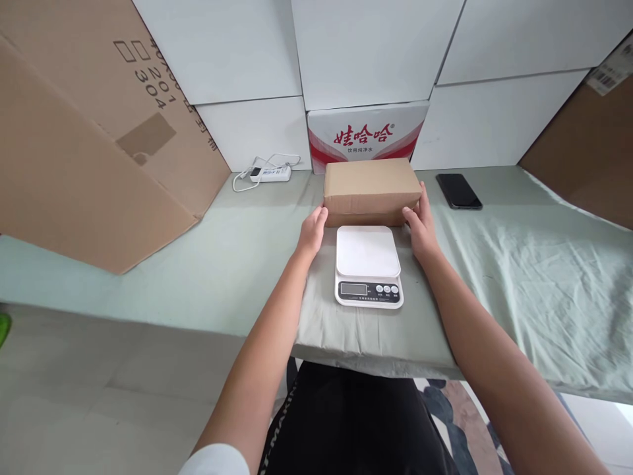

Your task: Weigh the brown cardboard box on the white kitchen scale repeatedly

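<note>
A brown cardboard box (372, 191) sits between my two hands, closed on top, just behind a white kitchen scale (367, 252). My left hand (312, 231) grips the box's left front corner, thumb at the near edge. On the opposite side, my right hand (420, 224) holds the right end with thumb in front and fingers along the side. The scale's platform carries nothing, and its display looks blank. Whether the box rests on the table or is slightly lifted, I cannot tell.
Behind the box stands a white and red printed carton (368, 128). A white power strip with cable (271, 173) lies back left, a black phone (458, 191) back right. Large cardboard panels (99, 138) flank the green cloth-covered table (237, 264). White boxes (366, 53) form the back wall.
</note>
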A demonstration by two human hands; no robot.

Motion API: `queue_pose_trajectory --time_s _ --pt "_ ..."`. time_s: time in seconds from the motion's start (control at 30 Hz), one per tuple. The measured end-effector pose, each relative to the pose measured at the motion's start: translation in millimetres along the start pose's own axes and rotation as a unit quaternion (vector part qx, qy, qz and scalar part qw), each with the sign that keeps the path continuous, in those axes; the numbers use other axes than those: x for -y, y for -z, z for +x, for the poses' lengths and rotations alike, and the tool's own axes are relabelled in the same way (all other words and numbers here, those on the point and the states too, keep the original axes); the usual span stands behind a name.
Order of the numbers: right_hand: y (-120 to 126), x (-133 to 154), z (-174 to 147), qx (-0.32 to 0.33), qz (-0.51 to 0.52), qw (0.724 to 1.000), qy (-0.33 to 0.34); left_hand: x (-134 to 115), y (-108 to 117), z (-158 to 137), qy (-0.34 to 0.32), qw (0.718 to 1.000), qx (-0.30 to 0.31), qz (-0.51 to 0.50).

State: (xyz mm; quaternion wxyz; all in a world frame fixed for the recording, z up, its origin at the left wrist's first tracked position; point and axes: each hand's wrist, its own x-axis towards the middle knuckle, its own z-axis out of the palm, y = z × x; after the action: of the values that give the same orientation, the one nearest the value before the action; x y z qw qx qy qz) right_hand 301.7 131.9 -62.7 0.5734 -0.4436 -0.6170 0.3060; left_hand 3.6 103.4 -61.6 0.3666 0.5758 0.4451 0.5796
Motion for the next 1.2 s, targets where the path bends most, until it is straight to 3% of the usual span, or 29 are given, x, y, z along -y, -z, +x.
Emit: queue_pose_trajectory --time_s 0.1,0.2,0.37,0.5,0.6,1.1,1.2 --pt "2.5 13.5 1.8 -0.008 -0.001 1.0 0.026 -14.1 0.9 -2.1 0.013 1.0 0.012 0.001" --pt "10.5 43.2 -5.6 -0.022 -0.024 0.997 0.075 -38.3 2.7 -14.9 -0.018 1.0 0.0 0.02" --pt "30.5 86.6 -65.3 -0.023 -0.029 0.994 0.1 -70.5 11.0 -69.6 -0.065 0.998 0.013 -0.01" --pt "37.7 77.1 -119.6 -0.032 -0.021 0.995 0.094 -72.5 15.4 -115.5 -0.053 0.998 0.024 -0.03" --pt "37.1 64.1 -136.0 -0.05 -0.016 0.996 0.079 -69.6 15.0 -131.3 -0.035 0.999 0.024 -0.031" --pt "37.1 64.3 -138.2 -0.082 -0.032 0.993 0.077 -63.0 14.3 -137.8 -0.037 0.999 -0.011 -0.031" --pt "35.6 65.6 -139.0 -0.089 -0.017 0.993 0.079 -64.9 11.8 -140.2 -0.04 0.999 0.012 -0.034"
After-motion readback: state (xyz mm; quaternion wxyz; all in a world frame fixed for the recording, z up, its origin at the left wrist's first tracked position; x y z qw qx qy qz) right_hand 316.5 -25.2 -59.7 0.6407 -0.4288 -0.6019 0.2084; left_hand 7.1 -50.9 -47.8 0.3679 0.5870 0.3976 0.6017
